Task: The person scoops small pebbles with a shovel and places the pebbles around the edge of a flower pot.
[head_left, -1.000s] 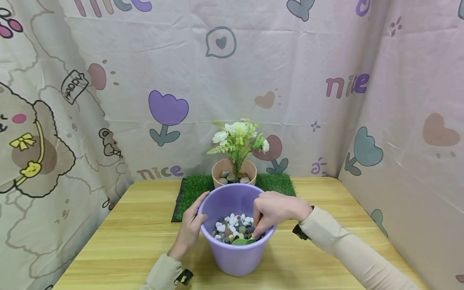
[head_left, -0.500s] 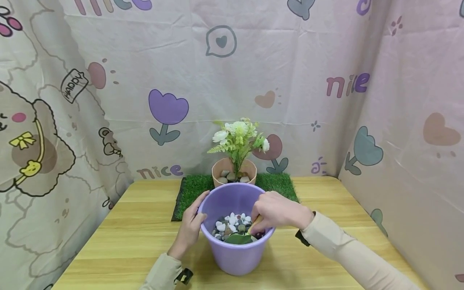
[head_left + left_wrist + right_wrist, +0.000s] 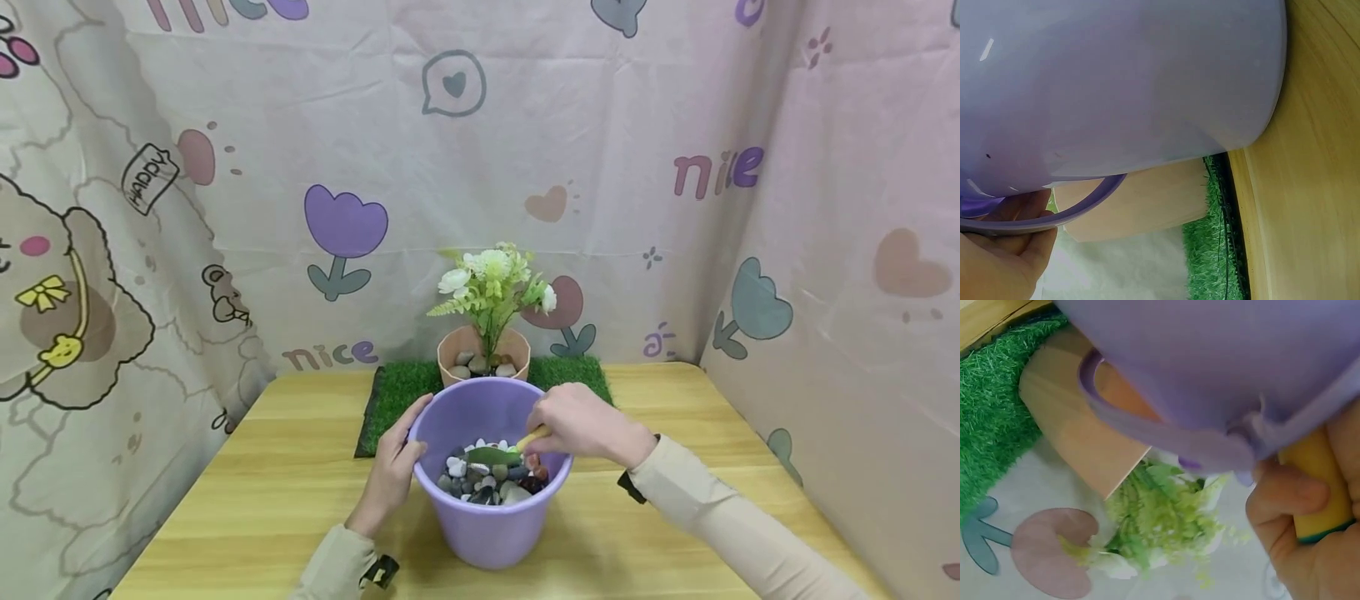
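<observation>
A purple plastic bucket stands upright on the table, with mixed pebbles in white, grey and reddish brown inside. At its left rim my left hand grips the edge, thumb over the top. In the left wrist view, fingers reach round the bucket's handle and rim. My right hand holds a small garden trowel over the pebbles at the right rim. The trowel has a green blade; its yellow handle lies in the curled fingers in the right wrist view. What the blade carries is hard to see.
Right behind the bucket, a peach flowerpot holds larger stones and white artificial flowers. It stands on a green artificial-grass mat. Printed cloth hangs at the back and both sides of the wooden table.
My right hand has raised the trowel from down among the pebbles near the front wall to just above them, its blade now more level. My left hand stays on the rim.
</observation>
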`<state>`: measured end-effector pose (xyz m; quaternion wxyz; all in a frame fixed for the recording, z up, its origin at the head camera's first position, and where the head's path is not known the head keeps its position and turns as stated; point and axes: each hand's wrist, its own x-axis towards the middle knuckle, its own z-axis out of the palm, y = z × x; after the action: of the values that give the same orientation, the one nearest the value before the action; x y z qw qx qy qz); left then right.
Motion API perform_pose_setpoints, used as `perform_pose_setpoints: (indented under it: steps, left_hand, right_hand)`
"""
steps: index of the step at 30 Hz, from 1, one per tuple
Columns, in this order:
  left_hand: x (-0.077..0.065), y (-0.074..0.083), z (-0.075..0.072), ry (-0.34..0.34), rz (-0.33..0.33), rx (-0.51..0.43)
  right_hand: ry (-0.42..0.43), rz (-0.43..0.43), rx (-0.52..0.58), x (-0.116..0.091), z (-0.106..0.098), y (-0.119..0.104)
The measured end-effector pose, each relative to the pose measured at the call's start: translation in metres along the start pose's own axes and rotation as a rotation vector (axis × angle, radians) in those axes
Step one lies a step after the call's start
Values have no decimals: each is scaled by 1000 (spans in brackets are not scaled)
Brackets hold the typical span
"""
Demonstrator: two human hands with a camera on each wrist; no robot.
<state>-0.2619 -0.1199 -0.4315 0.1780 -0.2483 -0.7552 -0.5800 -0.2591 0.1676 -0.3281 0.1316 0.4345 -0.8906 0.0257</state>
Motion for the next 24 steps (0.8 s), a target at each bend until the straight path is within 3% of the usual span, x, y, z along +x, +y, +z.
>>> perform_pose_setpoints:
  steps: [3,7,12,16,24]
  left_hand:
    - [1,0,0,0,7,2]
    - [1,1,0,6,3,4]
    - [1,1,0,9,1,5]
    - [1,1,1,13,4,8]
    - [0,2,1,15,1,7]
  right_hand:
    - [-21,7,133,0,-5,5]
    - [-151,-12,290,1,-9,4]
    - [-246,-45,188,5,-10,-6]
    - [-242,-34,100,7,-8,-11]
    - [-185,-60,36,6,-5,-13]
